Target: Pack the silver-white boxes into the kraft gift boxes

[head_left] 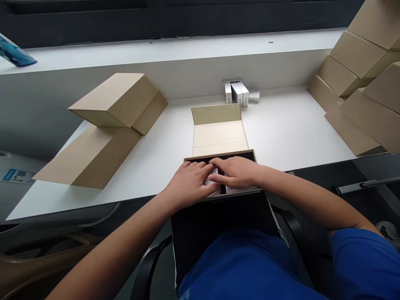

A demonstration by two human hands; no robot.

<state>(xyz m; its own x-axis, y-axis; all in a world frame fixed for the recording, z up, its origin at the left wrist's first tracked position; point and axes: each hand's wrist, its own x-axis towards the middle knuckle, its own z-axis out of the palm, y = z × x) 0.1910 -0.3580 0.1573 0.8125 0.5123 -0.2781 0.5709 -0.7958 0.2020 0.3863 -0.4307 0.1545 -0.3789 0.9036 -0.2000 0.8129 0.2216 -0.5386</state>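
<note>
Two hands (194, 182) (240, 171) | over open box (220, 134) | white packs (213, 181) partly beneath

The open box (220, 134) at the desk's near edge looks like stiff paperboard, smooth and matt, with a dull black lining (249, 156). Matching matt board makes up the boxes (108, 152) along the left edge and the stack (359, 56) by the far right corner. Small cartons (237, 94) near the far edge look like smooth printed paper. The desk (281, 129) itself is smooth with a faint sheen; the shirt (250, 266) is soft, matt cloth.
</note>
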